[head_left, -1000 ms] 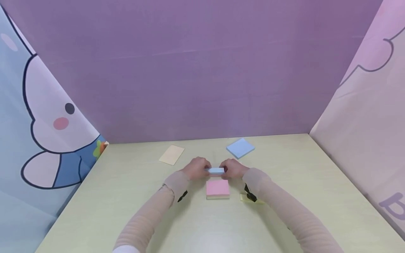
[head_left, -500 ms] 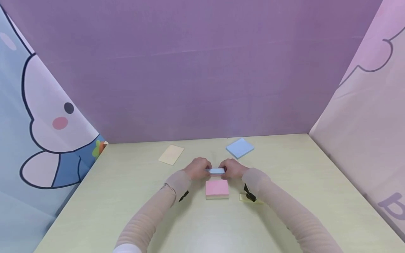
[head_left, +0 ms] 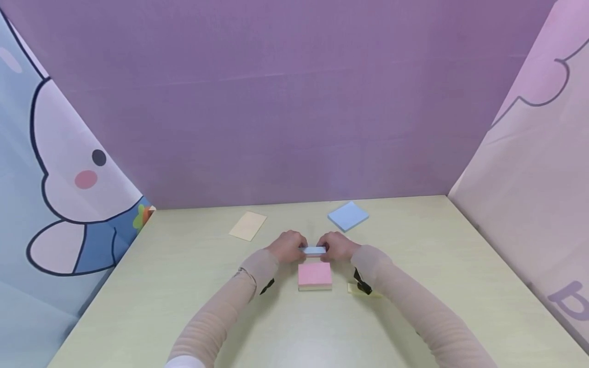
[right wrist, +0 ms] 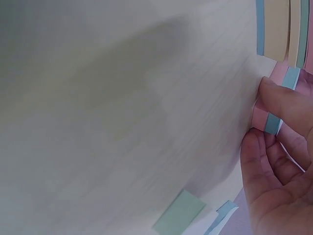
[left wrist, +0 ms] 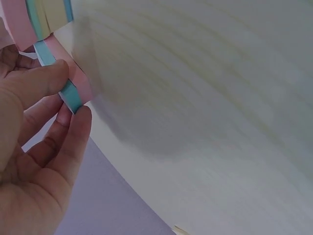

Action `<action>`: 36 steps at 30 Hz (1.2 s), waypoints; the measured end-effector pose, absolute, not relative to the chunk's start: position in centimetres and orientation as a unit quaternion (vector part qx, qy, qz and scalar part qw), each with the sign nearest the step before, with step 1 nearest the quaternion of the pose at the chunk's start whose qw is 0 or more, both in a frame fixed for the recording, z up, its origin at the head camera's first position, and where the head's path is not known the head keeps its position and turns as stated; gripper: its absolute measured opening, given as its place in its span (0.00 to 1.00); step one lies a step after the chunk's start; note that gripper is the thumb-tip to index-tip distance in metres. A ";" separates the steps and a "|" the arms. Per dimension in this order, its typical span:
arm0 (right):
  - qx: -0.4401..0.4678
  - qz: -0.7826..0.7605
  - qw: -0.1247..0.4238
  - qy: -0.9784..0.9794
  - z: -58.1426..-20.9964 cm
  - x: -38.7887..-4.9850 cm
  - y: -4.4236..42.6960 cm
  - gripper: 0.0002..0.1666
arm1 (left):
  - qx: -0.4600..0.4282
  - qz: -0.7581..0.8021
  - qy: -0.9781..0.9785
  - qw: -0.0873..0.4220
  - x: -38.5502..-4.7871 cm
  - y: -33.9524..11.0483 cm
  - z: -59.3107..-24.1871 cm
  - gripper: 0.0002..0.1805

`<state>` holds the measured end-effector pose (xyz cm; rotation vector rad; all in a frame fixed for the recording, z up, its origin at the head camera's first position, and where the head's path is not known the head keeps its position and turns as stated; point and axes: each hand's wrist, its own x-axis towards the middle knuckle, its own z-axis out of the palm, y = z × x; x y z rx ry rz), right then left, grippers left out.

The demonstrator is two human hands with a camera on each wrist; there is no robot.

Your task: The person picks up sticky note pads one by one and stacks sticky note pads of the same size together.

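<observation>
While the left hand and the right hand pinch opposite ends of a small stack of sticky-note pads — light blue pad over pink pad — roughly midway between the side edges of the desk, the step in hand looks like steadying or squaring those layers. Each grip is narrow, thumb and fingertips on the paper; the next move probably calls for even pressure from both sides, since the layers could slide. Just nearer the desk's front edge sits a thicker stack, topped in pink.

Only the head view sets out a peach note and a blue pad toward the far edge, plus a yellow note, partly hidden. The wrist views show what it barely does — the thicker stack's teal, cream and blue layers. A pale green piece appears in the right wrist view; I cannot match it elsewhere.
</observation>
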<state>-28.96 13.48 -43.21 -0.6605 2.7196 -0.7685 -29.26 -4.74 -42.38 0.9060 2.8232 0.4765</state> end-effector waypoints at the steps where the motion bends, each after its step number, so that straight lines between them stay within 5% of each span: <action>1: -0.226 -0.264 0.120 0.930 -43.2 -28.9 13.5 0.13 | 0.302 0.157 0.938 0.069 -29.3 -4.8 -42.4 0.09; 36: -0.234 -0.272 0.120 0.926 -43.1 -28.8 13.8 0.12 | 0.291 0.175 0.938 0.068 -29.2 -5.3 -43.2 0.10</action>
